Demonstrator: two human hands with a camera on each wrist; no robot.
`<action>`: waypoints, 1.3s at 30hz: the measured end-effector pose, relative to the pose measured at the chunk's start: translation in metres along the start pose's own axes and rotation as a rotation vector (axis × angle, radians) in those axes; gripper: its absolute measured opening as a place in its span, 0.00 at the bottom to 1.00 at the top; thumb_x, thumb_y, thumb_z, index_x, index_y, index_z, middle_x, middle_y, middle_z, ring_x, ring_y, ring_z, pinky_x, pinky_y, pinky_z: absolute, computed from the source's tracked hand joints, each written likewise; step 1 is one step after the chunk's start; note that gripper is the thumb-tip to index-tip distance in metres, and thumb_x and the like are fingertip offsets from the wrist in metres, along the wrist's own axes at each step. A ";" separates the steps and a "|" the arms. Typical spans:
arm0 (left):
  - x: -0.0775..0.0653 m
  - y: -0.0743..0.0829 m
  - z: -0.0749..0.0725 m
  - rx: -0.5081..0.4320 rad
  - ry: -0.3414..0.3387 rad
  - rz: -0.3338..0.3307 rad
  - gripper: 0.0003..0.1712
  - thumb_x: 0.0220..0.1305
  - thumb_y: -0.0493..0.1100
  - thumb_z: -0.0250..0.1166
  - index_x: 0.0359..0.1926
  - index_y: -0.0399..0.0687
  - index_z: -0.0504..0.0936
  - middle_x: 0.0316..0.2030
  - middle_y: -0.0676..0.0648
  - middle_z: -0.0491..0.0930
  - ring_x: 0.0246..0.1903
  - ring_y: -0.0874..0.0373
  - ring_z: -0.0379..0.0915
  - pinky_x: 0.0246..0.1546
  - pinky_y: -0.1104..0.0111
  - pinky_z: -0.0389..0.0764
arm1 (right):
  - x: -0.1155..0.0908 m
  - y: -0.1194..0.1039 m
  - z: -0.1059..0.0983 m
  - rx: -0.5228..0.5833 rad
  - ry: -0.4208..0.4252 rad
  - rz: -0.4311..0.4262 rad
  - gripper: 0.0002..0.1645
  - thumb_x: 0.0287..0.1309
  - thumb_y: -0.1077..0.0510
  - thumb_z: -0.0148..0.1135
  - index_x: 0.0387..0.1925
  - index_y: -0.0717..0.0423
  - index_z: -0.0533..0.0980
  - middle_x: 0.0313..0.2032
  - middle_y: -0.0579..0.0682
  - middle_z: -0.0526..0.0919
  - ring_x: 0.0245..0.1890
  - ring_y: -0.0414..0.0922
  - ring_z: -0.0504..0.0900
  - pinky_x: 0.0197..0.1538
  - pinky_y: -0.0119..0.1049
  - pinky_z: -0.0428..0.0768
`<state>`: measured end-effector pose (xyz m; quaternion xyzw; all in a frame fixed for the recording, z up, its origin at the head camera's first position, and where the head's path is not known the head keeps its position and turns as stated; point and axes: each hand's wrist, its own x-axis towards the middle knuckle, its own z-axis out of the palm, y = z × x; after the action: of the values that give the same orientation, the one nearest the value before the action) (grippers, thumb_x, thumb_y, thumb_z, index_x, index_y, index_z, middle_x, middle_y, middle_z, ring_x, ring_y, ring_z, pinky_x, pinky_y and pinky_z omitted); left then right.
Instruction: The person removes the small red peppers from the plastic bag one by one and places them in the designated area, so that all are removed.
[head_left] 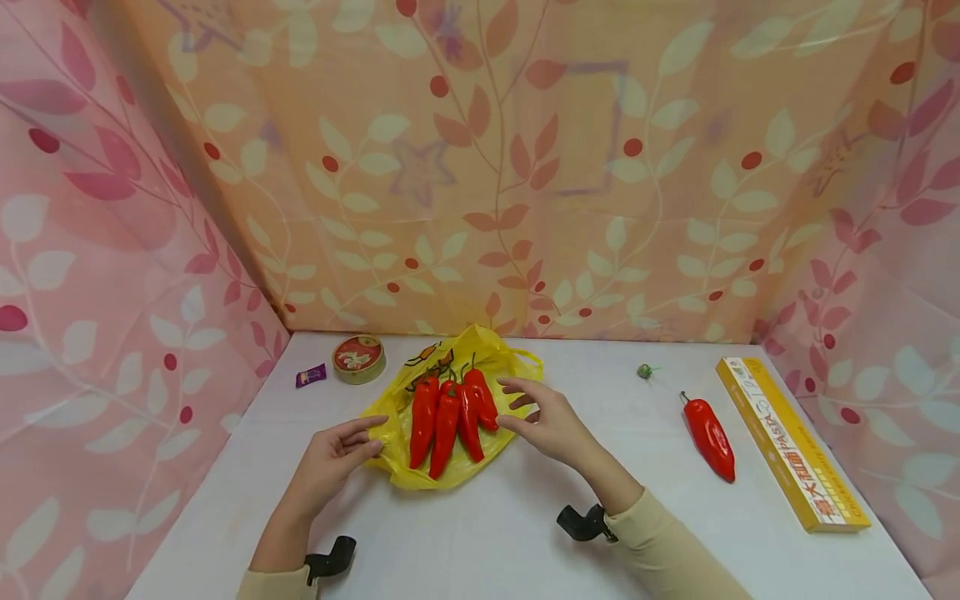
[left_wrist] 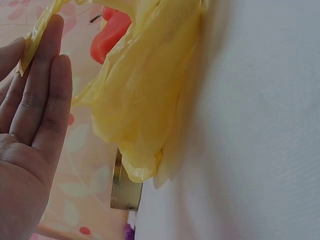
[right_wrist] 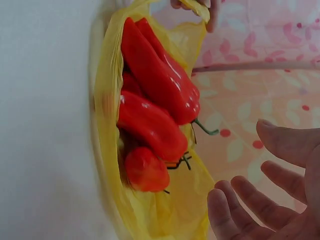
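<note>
A yellow plastic bag [head_left: 405, 472] lies spread on the white table with several red peppers [head_left: 446, 433] in it, their green stems toward the back. My left hand [head_left: 333, 462] pinches the bag's left edge between thumb and fingers; the left wrist view shows the thin plastic [left_wrist: 36, 37] caught there. On the other side, my right hand [head_left: 546, 421] is held beside the bag's right edge, fingers apart and slightly bent. Nothing is in its grasp. In the right wrist view a gap separates the right hand [right_wrist: 275, 195] from the peppers [right_wrist: 155, 75].
Another red pepper [head_left: 709, 438] lies on the right, beside a long yellow pasta box [head_left: 795, 450]. Behind it is a small green item [head_left: 645, 371]. At the back left sit a round tin [head_left: 358, 360] and a purple packet [head_left: 311, 376]. Patterned cloth [head_left: 480, 167] walls the table.
</note>
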<state>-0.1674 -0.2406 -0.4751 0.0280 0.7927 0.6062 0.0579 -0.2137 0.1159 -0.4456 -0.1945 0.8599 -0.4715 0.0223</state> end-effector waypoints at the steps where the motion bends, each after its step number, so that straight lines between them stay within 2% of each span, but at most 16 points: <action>1: 0.000 0.000 0.000 0.000 -0.001 0.000 0.26 0.65 0.45 0.70 0.62 0.44 0.80 0.44 0.39 0.85 0.41 0.56 0.85 0.50 0.63 0.86 | 0.002 -0.001 0.003 0.005 -0.007 0.000 0.33 0.59 0.48 0.73 0.65 0.41 0.74 0.58 0.47 0.82 0.52 0.51 0.83 0.48 0.40 0.86; 4: 0.001 -0.001 0.000 -0.004 -0.002 0.001 0.26 0.65 0.45 0.70 0.62 0.44 0.80 0.44 0.38 0.85 0.41 0.57 0.85 0.50 0.63 0.86 | 0.009 -0.003 0.013 0.030 -0.037 -0.014 0.33 0.59 0.48 0.72 0.65 0.42 0.74 0.61 0.50 0.80 0.53 0.54 0.82 0.48 0.39 0.86; 8: 0.001 -0.002 0.001 -0.013 -0.006 0.002 0.26 0.65 0.45 0.70 0.63 0.44 0.80 0.45 0.38 0.84 0.41 0.57 0.85 0.49 0.64 0.86 | 0.020 -0.003 0.026 0.065 -0.088 -0.051 0.35 0.61 0.48 0.71 0.67 0.48 0.73 0.63 0.55 0.78 0.52 0.54 0.83 0.44 0.36 0.87; 11: 0.002 -0.003 0.001 -0.019 -0.008 0.009 0.26 0.65 0.45 0.70 0.63 0.43 0.80 0.45 0.37 0.84 0.41 0.57 0.85 0.48 0.65 0.86 | 0.029 -0.002 0.036 0.070 -0.113 -0.061 0.36 0.61 0.47 0.71 0.68 0.50 0.72 0.62 0.55 0.79 0.46 0.50 0.84 0.38 0.33 0.87; 15: 0.002 -0.004 0.000 -0.026 -0.011 0.022 0.26 0.66 0.45 0.70 0.63 0.43 0.80 0.45 0.37 0.84 0.41 0.57 0.85 0.48 0.65 0.86 | 0.039 0.000 0.047 0.049 -0.131 -0.057 0.36 0.61 0.46 0.71 0.68 0.49 0.72 0.59 0.51 0.81 0.34 0.45 0.82 0.34 0.34 0.86; 19: 0.002 -0.005 0.000 -0.025 -0.013 0.027 0.26 0.66 0.45 0.70 0.63 0.42 0.80 0.44 0.37 0.84 0.41 0.57 0.85 0.48 0.65 0.86 | 0.046 -0.001 0.055 0.036 -0.153 -0.042 0.36 0.61 0.45 0.71 0.68 0.48 0.72 0.48 0.53 0.82 0.23 0.43 0.76 0.29 0.35 0.84; 23: 0.002 -0.005 0.000 -0.020 -0.013 0.025 0.26 0.66 0.45 0.70 0.63 0.43 0.80 0.44 0.38 0.85 0.41 0.57 0.85 0.48 0.65 0.86 | 0.050 -0.004 0.062 0.024 -0.176 -0.020 0.36 0.61 0.46 0.71 0.69 0.46 0.72 0.36 0.54 0.79 0.19 0.42 0.72 0.25 0.33 0.81; 27: 0.002 -0.004 0.000 -0.023 -0.016 0.020 0.26 0.66 0.45 0.70 0.63 0.42 0.79 0.44 0.38 0.85 0.41 0.57 0.85 0.48 0.64 0.86 | 0.053 -0.005 0.068 -0.011 -0.179 -0.012 0.31 0.62 0.48 0.70 0.66 0.42 0.75 0.38 0.49 0.79 0.25 0.43 0.74 0.28 0.31 0.81; 33: 0.001 -0.004 0.000 -0.026 -0.018 0.013 0.26 0.66 0.44 0.70 0.63 0.42 0.80 0.45 0.37 0.84 0.41 0.57 0.85 0.48 0.65 0.86 | 0.054 -0.005 0.074 -0.015 -0.133 -0.022 0.22 0.64 0.50 0.69 0.59 0.40 0.80 0.46 0.42 0.82 0.43 0.42 0.76 0.43 0.30 0.83; 39: 0.001 -0.002 -0.001 -0.014 -0.015 0.001 0.27 0.65 0.45 0.70 0.63 0.43 0.79 0.45 0.38 0.84 0.42 0.57 0.85 0.50 0.65 0.86 | 0.051 -0.007 0.076 -0.008 -0.104 -0.094 0.20 0.64 0.51 0.68 0.58 0.43 0.81 0.49 0.42 0.83 0.46 0.42 0.80 0.51 0.34 0.84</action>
<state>-0.1682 -0.2417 -0.4771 0.0328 0.7879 0.6116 0.0638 -0.2415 0.0337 -0.4739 -0.2591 0.8493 -0.4579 0.0440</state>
